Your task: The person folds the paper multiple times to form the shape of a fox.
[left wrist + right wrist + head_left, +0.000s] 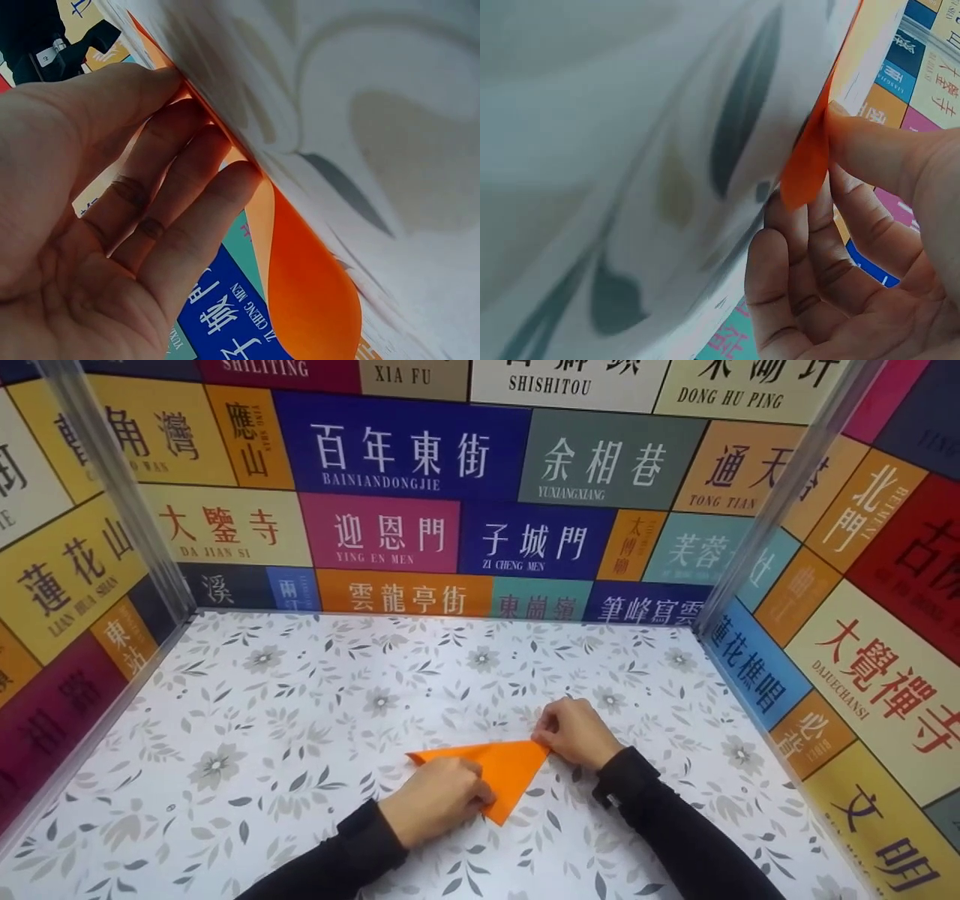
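A sheet of orange paper (pixel 510 772), folded into a triangle, lies on the floral-patterned table. My left hand (pixel 442 795) is over its left part, the fingertips and thumb tip pressing it down. Beyond those fingers in the left wrist view, the paper (pixel 315 285) bulges up in a rounded loop. My right hand (pixel 577 735) pinches the right corner of the paper between thumb and fingers. Close up in the right wrist view, the thumb (pixel 870 146) bears on the paper's edge, and a rounded orange end (pixel 804 176) sticks out by the fingers.
The white tabletop (pixel 337 675) carries grey leaves and flowers. Colourful panels with printed place names (pixel 405 450) wall in the back and both sides. Clear corner strips (pixel 772 487) join the panels. Dark sleeves (pixel 675 825) cover both forearms.
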`<action>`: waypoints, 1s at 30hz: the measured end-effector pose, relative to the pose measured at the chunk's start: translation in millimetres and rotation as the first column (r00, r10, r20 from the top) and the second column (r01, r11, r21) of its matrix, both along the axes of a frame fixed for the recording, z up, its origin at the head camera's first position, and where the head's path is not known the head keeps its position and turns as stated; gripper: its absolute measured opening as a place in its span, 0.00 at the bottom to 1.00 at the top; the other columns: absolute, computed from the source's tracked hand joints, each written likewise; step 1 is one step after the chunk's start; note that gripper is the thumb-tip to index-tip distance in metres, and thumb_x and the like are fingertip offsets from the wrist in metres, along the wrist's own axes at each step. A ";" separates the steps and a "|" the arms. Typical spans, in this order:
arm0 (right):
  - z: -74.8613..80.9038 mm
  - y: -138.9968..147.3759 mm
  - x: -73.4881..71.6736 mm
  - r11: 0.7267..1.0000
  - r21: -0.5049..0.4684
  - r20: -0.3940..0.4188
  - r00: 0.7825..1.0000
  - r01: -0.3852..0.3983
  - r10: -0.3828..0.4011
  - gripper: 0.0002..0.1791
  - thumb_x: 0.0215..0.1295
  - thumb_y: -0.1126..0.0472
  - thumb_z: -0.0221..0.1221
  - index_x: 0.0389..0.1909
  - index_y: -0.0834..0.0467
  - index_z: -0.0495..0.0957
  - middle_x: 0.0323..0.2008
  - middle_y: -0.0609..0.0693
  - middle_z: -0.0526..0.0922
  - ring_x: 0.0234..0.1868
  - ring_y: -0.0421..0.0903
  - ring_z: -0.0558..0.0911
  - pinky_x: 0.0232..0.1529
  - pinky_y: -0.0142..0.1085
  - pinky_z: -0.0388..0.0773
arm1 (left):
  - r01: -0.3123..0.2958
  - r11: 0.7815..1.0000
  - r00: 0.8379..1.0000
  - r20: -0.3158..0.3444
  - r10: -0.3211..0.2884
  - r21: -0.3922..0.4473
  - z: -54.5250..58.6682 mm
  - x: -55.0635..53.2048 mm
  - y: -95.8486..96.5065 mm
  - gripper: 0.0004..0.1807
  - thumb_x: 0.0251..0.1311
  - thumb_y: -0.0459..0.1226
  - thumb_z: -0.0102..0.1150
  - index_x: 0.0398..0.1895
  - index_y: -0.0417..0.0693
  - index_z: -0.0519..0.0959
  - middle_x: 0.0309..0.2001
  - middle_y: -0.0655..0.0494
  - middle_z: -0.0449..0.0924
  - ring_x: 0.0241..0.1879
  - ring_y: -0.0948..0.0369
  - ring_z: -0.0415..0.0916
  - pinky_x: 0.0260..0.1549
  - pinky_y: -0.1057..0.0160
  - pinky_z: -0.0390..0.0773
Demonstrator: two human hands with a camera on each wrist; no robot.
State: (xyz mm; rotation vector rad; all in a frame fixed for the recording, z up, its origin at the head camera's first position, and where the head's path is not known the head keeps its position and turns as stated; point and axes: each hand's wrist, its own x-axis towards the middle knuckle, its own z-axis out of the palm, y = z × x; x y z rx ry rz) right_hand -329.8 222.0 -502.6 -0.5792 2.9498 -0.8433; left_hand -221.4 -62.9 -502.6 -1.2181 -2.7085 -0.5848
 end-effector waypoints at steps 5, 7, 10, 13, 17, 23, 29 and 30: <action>-0.8 11.5 -0.7 1.000 0.018 -0.019 1.000 0.024 -0.024 0.06 0.72 0.64 0.79 0.33 0.54 0.93 0.29 0.46 0.91 0.32 0.40 0.82 0.41 0.36 0.81 | 0.006 1.000 1.000 0.009 -0.006 0.011 -0.1 0.3 0.1 0.08 0.70 0.32 0.80 0.47 0.53 0.99 0.38 0.56 0.92 0.35 0.66 0.83 0.41 0.68 0.86; -0.4 17.1 -1.2 0.999 0.018 -0.022 0.999 0.034 -0.034 0.06 0.71 0.64 0.79 0.33 0.55 0.93 0.28 0.46 0.91 0.31 0.41 0.81 0.41 0.37 0.81 | 0.006 1.000 1.000 0.013 -0.006 0.015 0.1 0.1 0.0 0.08 0.70 0.32 0.80 0.47 0.53 0.99 0.38 0.56 0.93 0.35 0.66 0.83 0.41 0.68 0.86; 0.1 24.7 -2.0 0.999 0.014 -0.023 0.999 0.042 -0.042 0.06 0.71 0.63 0.79 0.34 0.56 0.93 0.28 0.47 0.91 0.30 0.41 0.81 0.40 0.38 0.80 | -0.002 1.000 1.000 0.028 0.002 0.013 -0.2 -0.7 -0.6 0.08 0.70 0.32 0.79 0.48 0.54 0.99 0.39 0.56 0.93 0.35 0.66 0.82 0.41 0.68 0.86; -0.5 31.5 -3.0 0.999 0.011 -0.025 0.999 0.043 -0.043 0.06 0.72 0.63 0.79 0.34 0.56 0.93 0.28 0.48 0.91 0.29 0.41 0.81 0.38 0.37 0.80 | -0.011 1.000 0.999 0.044 0.010 0.010 -0.9 -1.3 -0.9 0.09 0.71 0.33 0.79 0.48 0.54 0.99 0.39 0.57 0.93 0.35 0.67 0.81 0.41 0.68 0.86; -0.7 37.2 -3.0 0.999 0.008 -0.040 0.998 0.049 -0.049 0.06 0.71 0.64 0.79 0.34 0.57 0.93 0.28 0.48 0.91 0.29 0.41 0.81 0.37 0.36 0.80 | -0.012 1.000 0.999 0.045 0.012 0.009 -0.5 -1.2 -0.7 0.09 0.71 0.32 0.78 0.49 0.54 0.99 0.39 0.58 0.92 0.35 0.67 0.82 0.41 0.68 0.86; 0.3 38.6 -2.2 0.997 0.026 -0.060 0.996 0.069 -0.067 0.06 0.69 0.65 0.79 0.32 0.57 0.93 0.27 0.48 0.90 0.31 0.42 0.82 0.40 0.38 0.81 | 0.010 1.000 1.000 0.028 -0.010 0.018 0.4 -1.2 -0.5 0.09 0.71 0.32 0.79 0.49 0.53 0.99 0.38 0.57 0.93 0.35 0.66 0.83 0.42 0.68 0.86; 0.6 35.4 -0.6 0.996 0.022 -0.045 0.995 0.089 -0.088 0.05 0.70 0.65 0.79 0.33 0.56 0.94 0.27 0.48 0.91 0.31 0.42 0.82 0.41 0.39 0.81 | 0.004 1.000 0.999 0.039 -0.004 0.019 -0.6 0.6 -1.0 0.09 0.71 0.32 0.78 0.49 0.53 0.98 0.40 0.58 0.94 0.37 0.65 0.86 0.44 0.67 0.88; 0.9 34.5 0.5 0.996 0.016 -0.045 0.995 0.090 -0.089 0.05 0.70 0.65 0.79 0.33 0.56 0.94 0.27 0.48 0.91 0.31 0.42 0.82 0.40 0.38 0.81 | 0.003 1.000 0.999 0.040 -0.004 0.016 -0.9 0.9 -1.1 0.09 0.71 0.32 0.79 0.49 0.53 0.98 0.40 0.58 0.94 0.37 0.65 0.86 0.44 0.67 0.88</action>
